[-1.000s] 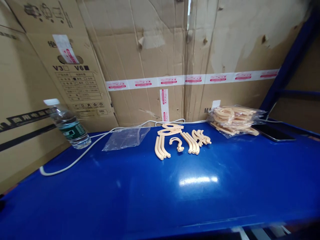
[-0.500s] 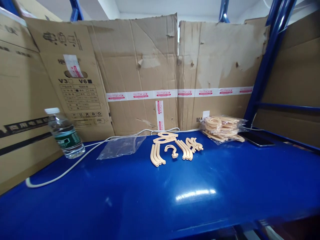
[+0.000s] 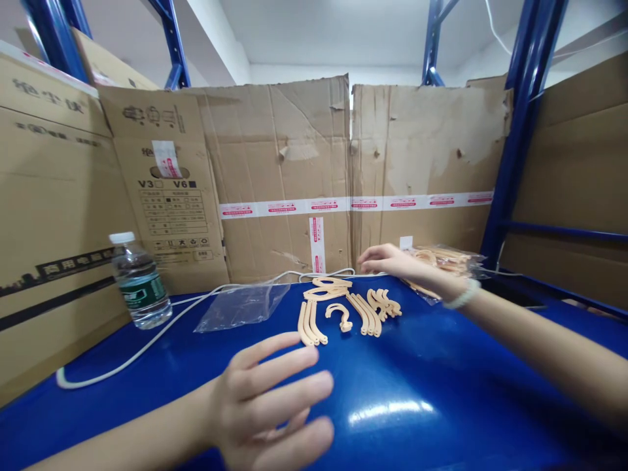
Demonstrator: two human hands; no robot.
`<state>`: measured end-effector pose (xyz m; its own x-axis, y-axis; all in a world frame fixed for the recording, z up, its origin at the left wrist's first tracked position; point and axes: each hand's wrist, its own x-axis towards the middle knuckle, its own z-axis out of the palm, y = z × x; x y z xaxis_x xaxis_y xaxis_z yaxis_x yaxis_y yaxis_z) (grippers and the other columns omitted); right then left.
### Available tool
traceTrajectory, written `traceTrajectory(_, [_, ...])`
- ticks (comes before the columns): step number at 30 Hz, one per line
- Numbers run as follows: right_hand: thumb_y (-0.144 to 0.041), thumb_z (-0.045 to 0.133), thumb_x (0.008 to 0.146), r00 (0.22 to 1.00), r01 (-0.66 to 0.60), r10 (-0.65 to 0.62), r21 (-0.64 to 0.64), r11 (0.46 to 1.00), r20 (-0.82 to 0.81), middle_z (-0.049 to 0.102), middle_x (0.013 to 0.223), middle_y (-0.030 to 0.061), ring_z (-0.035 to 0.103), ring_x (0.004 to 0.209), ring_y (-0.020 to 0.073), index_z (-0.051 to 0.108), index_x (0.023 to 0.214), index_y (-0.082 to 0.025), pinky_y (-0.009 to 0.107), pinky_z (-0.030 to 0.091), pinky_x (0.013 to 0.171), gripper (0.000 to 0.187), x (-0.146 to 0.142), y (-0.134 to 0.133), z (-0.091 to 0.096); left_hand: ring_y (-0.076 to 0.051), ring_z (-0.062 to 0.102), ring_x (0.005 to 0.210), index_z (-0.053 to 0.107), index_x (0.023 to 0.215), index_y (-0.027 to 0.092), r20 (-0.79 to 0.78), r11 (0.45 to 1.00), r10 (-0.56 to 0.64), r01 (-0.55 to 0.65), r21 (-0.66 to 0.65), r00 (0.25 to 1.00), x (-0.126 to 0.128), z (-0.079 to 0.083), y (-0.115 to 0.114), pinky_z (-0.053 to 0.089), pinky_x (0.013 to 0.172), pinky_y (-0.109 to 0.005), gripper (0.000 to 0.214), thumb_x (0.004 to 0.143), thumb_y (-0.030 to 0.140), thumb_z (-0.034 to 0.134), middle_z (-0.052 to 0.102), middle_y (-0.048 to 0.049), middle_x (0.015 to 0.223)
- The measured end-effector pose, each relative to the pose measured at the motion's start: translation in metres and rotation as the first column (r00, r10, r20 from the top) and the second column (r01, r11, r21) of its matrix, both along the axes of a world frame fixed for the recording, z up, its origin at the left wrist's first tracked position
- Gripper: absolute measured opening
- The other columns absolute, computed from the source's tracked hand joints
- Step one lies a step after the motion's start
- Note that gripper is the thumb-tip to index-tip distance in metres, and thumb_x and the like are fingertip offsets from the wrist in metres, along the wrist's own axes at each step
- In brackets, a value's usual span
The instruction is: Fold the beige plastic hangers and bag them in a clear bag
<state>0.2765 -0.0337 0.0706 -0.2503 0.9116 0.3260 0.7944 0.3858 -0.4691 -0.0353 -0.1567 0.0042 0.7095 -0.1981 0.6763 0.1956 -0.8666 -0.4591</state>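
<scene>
My left hand (image 3: 277, 399) is over the near part of the blue table, fingers spread and holding nothing. Just beyond its fingertips lie several long, curved beige strips (image 3: 310, 322). Farther back, my right hand (image 3: 387, 258) reaches in from the right with its fingers stretched out and nothing visible in them. Below it are a row of beige curved bars (image 3: 364, 315) and a cluster of small beige curved pieces (image 3: 384, 303). A beige hook (image 3: 339, 315) rests between the two rows. Behind it are flat beige loop-shaped pieces (image 3: 328, 288). My right forearm partly covers a clear bag of beige parts (image 3: 446, 256).
A water bottle (image 3: 140, 284) stands at the left. A clear plastic bag (image 3: 243, 306) lies flat near a white cable (image 3: 161, 332). Cardboard panels (image 3: 284, 163) wall the back of the blue table (image 3: 147, 405). A dark phone (image 3: 515, 292) lies partly behind my right arm.
Both my hands have come into view, the left from the lower left and the right from the right. The view has tilted up slightly. The beige pieces keep their layout.
</scene>
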Motion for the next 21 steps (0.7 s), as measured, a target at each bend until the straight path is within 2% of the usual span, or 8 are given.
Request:
traceTrajectory(1, [-0.016, 0.056, 0.087, 0.997, -0.019, 0.024, -0.067, 0.998, 0.074, 0.072, 0.098, 0.0098, 0.067, 0.087, 0.0171, 0.069, 0.105, -0.010, 0.023, 0.049, 0.073, 0.023, -0.010, 0.016, -0.008, -0.022, 0.055, 0.115, 0.062, 0.108, 0.021, -0.002, 0.997, -0.048, 0.048, 0.060, 0.999, 0.007, 0.001, 0.010, 0.051, 0.096, -0.041, 0.024, 0.089, 0.013, 0.048, 0.063, -0.0035, 0.118])
traceTrajectory(3, [-0.017, 0.057, 0.086, 0.991, 0.012, -0.003, -0.064, 0.998, 0.131, 0.072, 0.100, 0.0116, 0.066, 0.091, 0.0211, 0.071, 0.099, -0.008, 0.025, 0.048, 0.073, 0.021, -0.026, 0.048, -0.024, -0.024, 0.055, 0.117, 0.064, 0.103, 0.016, -0.003, 0.986, -0.105, 0.105, 0.132, 0.994, 0.020, 0.000, 0.023, 0.051, 0.096, -0.041, 0.027, 0.088, 0.014, 0.042, 0.067, -0.0065, 0.112])
traceTrajectory(5, [-0.023, 0.059, 0.086, 0.980, 0.027, -0.009, -0.091, 0.996, 0.198, 0.073, 0.092, 0.0115, 0.066, 0.086, 0.0232, 0.072, 0.090, -0.007, 0.027, 0.047, 0.070, 0.021, -0.036, 0.074, -0.038, -0.024, 0.057, 0.116, 0.064, 0.103, 0.014, 0.021, 0.989, -0.096, 0.093, 0.111, 0.995, 0.027, -0.004, 0.028, 0.052, 0.094, -0.041, 0.030, 0.086, 0.014, 0.040, 0.069, -0.0077, 0.108])
traceTrajectory(8, [-0.034, 0.063, 0.085, 0.958, 0.009, 0.035, -0.153, 0.988, 0.285, 0.071, 0.083, 0.0071, 0.065, 0.080, 0.0198, 0.070, 0.084, -0.009, 0.029, 0.049, 0.070, 0.027, -0.041, 0.098, -0.049, -0.024, 0.057, 0.115, 0.064, 0.104, 0.013, 0.036, 0.992, -0.100, 0.097, 0.079, 0.994, 0.028, -0.014, 0.026, 0.052, 0.094, -0.040, 0.031, 0.084, 0.012, 0.041, 0.071, -0.0077, 0.106])
traceTrajectory(11, [-0.039, 0.065, 0.085, 0.935, -0.003, 0.075, -0.205, 0.979, 0.346, 0.068, 0.085, 0.0036, 0.064, 0.080, 0.0176, 0.067, 0.087, -0.010, 0.032, 0.051, 0.073, 0.029, -0.042, 0.109, -0.055, -0.024, 0.058, 0.112, 0.066, 0.103, 0.012, 0.027, 0.990, -0.129, 0.128, 0.058, 0.991, 0.027, -0.022, 0.023, 0.050, 0.095, -0.039, 0.030, 0.087, 0.013, 0.041, 0.070, -0.0082, 0.108])
traceTrajectory(15, [-0.035, 0.061, 0.090, 0.923, 0.025, 0.069, -0.240, 0.970, 0.378, 0.065, 0.093, 0.0029, 0.063, 0.083, 0.0176, 0.064, 0.092, -0.012, 0.033, 0.053, 0.075, 0.024, -0.046, 0.114, -0.061, -0.022, 0.061, 0.107, 0.067, 0.099, 0.013, 0.043, 0.983, -0.174, 0.171, 0.064, 0.984, 0.031, -0.028, 0.024, 0.050, 0.094, -0.038, 0.026, 0.090, 0.016, 0.043, 0.070, -0.0078, 0.109])
traceTrajectory(21, [-0.032, 0.059, 0.092, 0.948, 0.059, 0.052, -0.335, 0.940, 0.314, 0.064, 0.086, 0.0015, 0.062, 0.071, 0.0126, 0.063, 0.094, -0.011, 0.027, 0.053, 0.063, 0.021, -0.050, 0.110, -0.062, -0.024, 0.061, 0.106, 0.066, 0.101, 0.012, 0.005, 0.990, -0.140, 0.140, 0.027, 0.990, 0.031, -0.028, 0.025, 0.051, 0.091, -0.039, 0.028, 0.090, 0.015, 0.041, 0.070, -0.0094, 0.108])
